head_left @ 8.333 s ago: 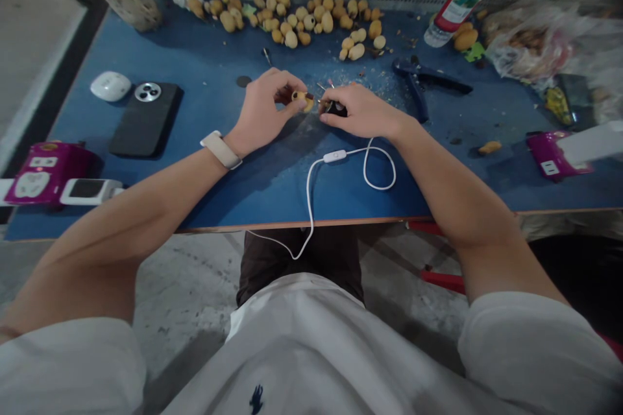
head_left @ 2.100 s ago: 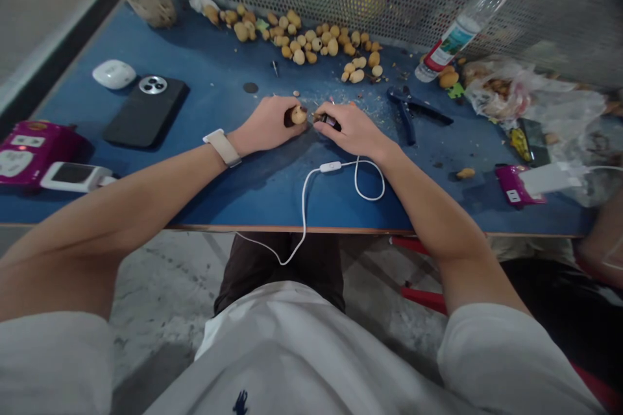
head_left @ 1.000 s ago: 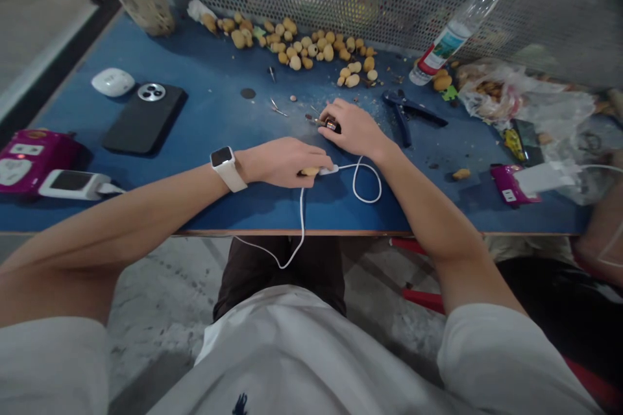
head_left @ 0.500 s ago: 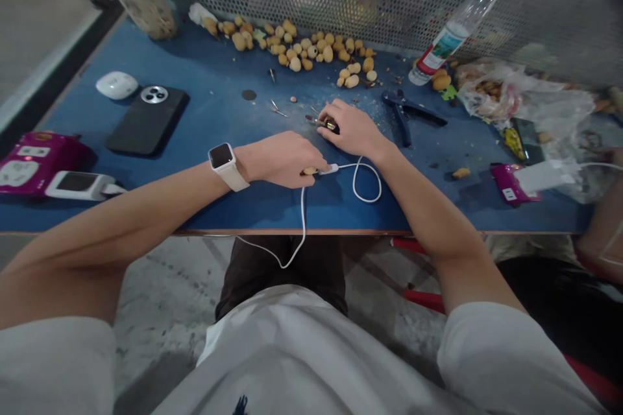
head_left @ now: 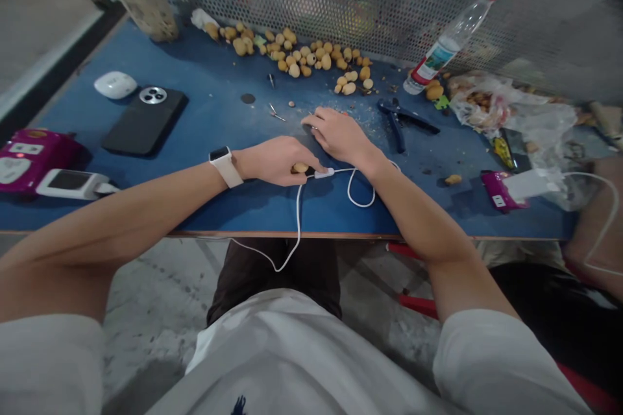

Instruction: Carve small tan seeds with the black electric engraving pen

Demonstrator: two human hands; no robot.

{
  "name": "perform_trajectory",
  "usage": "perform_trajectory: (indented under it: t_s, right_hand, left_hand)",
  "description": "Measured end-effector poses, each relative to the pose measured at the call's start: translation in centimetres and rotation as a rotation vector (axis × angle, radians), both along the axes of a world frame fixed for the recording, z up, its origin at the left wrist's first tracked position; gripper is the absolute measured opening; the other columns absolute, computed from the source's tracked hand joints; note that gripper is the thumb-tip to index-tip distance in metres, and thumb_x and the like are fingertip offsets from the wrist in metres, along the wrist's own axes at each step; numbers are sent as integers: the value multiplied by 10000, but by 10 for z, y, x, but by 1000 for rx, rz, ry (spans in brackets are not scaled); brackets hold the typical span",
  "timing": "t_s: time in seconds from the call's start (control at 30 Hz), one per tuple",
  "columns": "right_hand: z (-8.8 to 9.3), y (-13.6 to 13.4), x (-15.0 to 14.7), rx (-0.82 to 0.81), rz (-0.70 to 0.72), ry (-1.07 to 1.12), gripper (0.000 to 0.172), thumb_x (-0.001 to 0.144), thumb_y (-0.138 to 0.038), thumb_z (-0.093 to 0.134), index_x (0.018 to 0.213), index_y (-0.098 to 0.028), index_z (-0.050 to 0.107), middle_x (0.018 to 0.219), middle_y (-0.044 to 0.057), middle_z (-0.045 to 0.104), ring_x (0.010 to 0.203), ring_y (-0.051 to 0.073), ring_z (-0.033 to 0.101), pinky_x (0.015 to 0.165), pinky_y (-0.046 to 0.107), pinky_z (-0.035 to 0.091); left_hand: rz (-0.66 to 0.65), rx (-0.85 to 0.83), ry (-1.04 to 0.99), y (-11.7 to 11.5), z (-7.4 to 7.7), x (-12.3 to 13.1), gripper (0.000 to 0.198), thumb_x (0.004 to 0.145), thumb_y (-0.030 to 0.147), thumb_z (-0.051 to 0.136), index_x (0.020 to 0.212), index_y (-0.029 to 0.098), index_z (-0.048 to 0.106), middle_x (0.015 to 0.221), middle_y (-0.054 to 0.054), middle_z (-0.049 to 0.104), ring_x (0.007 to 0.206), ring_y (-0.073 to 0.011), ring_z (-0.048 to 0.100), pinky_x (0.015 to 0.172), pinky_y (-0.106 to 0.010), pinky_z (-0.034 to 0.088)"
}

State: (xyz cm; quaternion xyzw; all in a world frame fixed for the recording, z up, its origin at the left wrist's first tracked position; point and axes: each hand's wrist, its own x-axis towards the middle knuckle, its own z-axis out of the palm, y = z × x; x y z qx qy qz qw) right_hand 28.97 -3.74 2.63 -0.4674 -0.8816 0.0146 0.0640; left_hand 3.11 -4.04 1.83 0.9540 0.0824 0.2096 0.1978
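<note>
My left hand (head_left: 278, 159) rests on the blue table (head_left: 204, 117) near its front edge, curled around a small tan nut-like piece (head_left: 300, 168). Its fingertips touch the inline switch (head_left: 323, 173) of a white cable (head_left: 298, 211) that loops on the table and hangs over the edge. My right hand (head_left: 335, 135) lies just behind, fingers bent down over a small tool that is mostly hidden beneath them. A white watch (head_left: 224, 165) sits on my left wrist.
A pile of tan nuts (head_left: 302, 58) lies at the back by a mesh wall. Dark pliers (head_left: 402, 120), a bottle (head_left: 450, 35), plastic bags (head_left: 511, 110), a black phone (head_left: 145, 120), a white case (head_left: 115, 84) and magenta power strips (head_left: 29, 155) surround the hands.
My left hand carried the tan piece from the middle of the table back to the cable switch near the front edge. My right hand stayed over the small tool, shifting slightly left.
</note>
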Motion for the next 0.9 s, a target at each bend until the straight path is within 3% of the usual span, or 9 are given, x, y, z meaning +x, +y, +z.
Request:
perform_trajectory:
  t_s: [0.23, 0.33, 0.5, 0.6, 0.67, 0.73, 0.83, 0.9]
  right_hand:
    - [-1, -1, 10, -10, -91, 89, 443, 1265, -262, 445, 1513, -189, 805, 1597, 247, 761, 1168, 395, 775, 926, 511, 589]
    - [-2, 0, 10, -25, -100, 90, 437, 1256, -256, 439, 1486, -177, 803, 1617, 265, 747, 1189, 406, 767, 906, 519, 587]
    - [-5, 1, 10, -18, -55, 121, 426, 1236, -228, 436, 1397, -179, 827, 1576, 267, 765, 1400, 446, 736, 1127, 600, 624]
    - [0, 3, 12, -25, -46, 160, 397, 1252, -364, 525, 1387, -195, 858, 1588, 267, 771, 1498, 486, 706, 1279, 692, 589]
    - [10, 4, 14, -44, -67, 277, 485, 1270, -593, 583, 1436, -239, 869, 1628, 249, 781, 1544, 503, 686, 1330, 732, 562]
    - [26, 3, 16, -109, -104, 498, 699, 1250, -862, 544, 1508, -294, 861, 1653, 207, 814, 1564, 487, 690, 1331, 715, 571]
    - [51, -2, 16, -380, -89, 942, 1062, 1127, -1145, 395, 1560, -300, 869, 1598, 166, 892, 1525, 435, 766, 1270, 623, 614]
    - [62, -9, 15, -556, -38, 1103, 1184, 973, -1277, 435, 1433, -307, 934, 1552, 169, 935, 1525, 463, 801, 1253, 623, 645]
  left_hand:
    - [-56, -33, 19, 3, 0, -2, 500, 1110, 170, 747, 1506, 302, 1021, 1260, -63, 1022, 915, -249, 946, 874, -314, 726]
    - [-62, -49, 14, 3, 0, -2, 504, 1100, 150, 766, 1502, 311, 1024, 1266, -67, 1021, 959, -261, 964, 915, -320, 739]
    - [-76, -62, -4, 3, 0, -2, 464, 1113, 155, 783, 1481, 297, 1026, 1270, -71, 1021, 970, -257, 969, 947, -319, 745]
    - [-73, -53, 4, 4, 0, -2, 453, 1124, 169, 763, 1475, 283, 1026, 1268, -73, 1022, 963, -253, 968, 941, -316, 745]
    - [-72, -33, 14, 5, -1, -2, 457, 1125, 184, 755, 1489, 264, 1019, 1276, -88, 1020, 970, -267, 971, 938, -334, 749]
    - [-71, -20, 27, 6, -1, -2, 474, 1113, 189, 768, 1516, 256, 1009, 1297, -102, 1017, 1004, -287, 978, 962, -359, 757]
    - [-70, -35, 36, 5, 0, -2, 504, 1087, 170, 803, 1540, 271, 1000, 1329, -107, 1013, 1046, -296, 979, 994, -375, 761]
    - [-65, -44, 42, 4, 2, -2, 512, 1090, 158, 805, 1549, 279, 996, 1331, -102, 1013, 1025, -282, 974, 977, -363, 755]
